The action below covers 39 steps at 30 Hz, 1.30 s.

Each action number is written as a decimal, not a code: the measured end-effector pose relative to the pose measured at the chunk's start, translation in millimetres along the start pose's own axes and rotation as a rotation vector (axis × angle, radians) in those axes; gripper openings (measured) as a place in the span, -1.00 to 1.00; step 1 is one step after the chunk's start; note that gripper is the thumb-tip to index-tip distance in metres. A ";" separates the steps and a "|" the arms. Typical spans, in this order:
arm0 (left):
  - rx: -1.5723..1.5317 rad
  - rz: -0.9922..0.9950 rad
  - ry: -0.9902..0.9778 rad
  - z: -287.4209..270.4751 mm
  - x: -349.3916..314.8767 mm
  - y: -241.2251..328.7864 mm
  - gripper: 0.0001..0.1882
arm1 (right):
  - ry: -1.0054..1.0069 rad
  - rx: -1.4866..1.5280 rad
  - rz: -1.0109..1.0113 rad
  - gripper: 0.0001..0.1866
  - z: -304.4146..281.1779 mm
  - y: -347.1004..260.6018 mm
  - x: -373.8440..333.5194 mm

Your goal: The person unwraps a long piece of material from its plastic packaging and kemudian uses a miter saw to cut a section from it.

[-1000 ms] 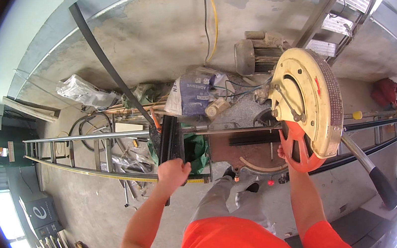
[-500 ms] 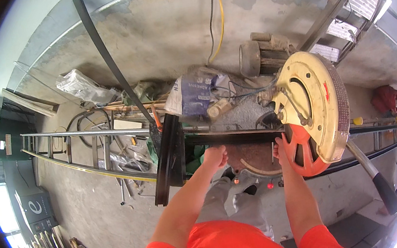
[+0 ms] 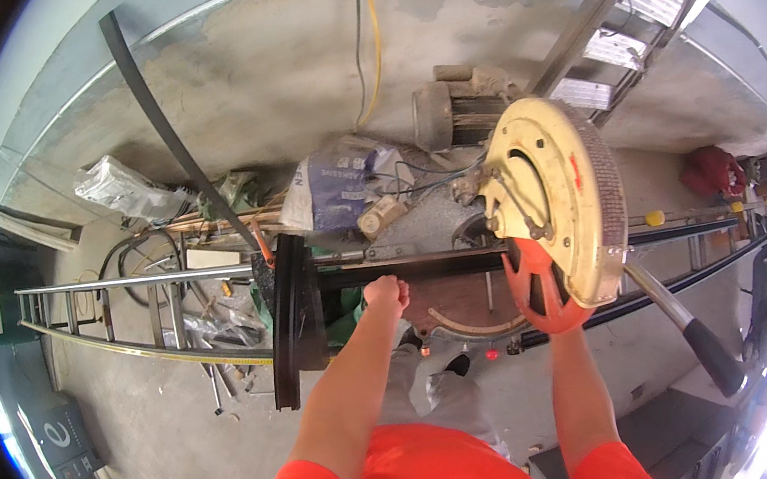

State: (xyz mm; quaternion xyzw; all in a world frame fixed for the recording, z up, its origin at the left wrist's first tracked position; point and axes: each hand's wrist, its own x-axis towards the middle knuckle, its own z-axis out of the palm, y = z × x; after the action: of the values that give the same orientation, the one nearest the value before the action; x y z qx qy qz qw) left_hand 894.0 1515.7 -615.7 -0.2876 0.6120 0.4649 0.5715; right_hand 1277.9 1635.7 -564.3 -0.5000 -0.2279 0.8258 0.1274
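Note:
A cut-off saw with a cream blade guard [image 3: 584, 213] and a red lower guard [image 3: 547, 300] stands right of centre. Its long handle [image 3: 682, 336] slants down toward me on the right. A dark metal bar [image 3: 445, 265] lies crosswise over the brown saw base [image 3: 445, 304]. My left hand [image 3: 387, 295] is closed in a fist at the bar's near edge; what its fingers hold, if anything, is hidden. My right forearm reaches up under the red guard, which hides that hand and its fingers. Another black profile [image 3: 290, 324] lies lengthwise left of my left hand.
A ladder [image 3: 176, 315] lies along the floor on the left. Behind the saw are a blue-and-white bag [image 3: 329, 193] and a dusty motor [image 3: 454, 114]. A tall dark strip [image 3: 165, 123] leans at the wall; a stepladder [image 3: 612, 25] stands back right.
My right hand has moved right and passed out of sight behind the red guard. My left hand stays closed near the bar. The whole view has shifted, moving the scene leftward.

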 end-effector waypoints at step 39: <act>-0.078 -0.011 0.295 27.4 -20.0 9.3 -0.81 | 0.926 -0.992 -0.099 -0.65 114.4 150.9 -219.7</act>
State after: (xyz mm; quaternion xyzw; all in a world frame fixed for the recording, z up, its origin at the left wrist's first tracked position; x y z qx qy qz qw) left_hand 901.3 1540.5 -591.9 -0.3782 0.6691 0.4378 0.4664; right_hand 1282.2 1380.6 -426.3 -0.7901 -0.5244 0.3173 0.0051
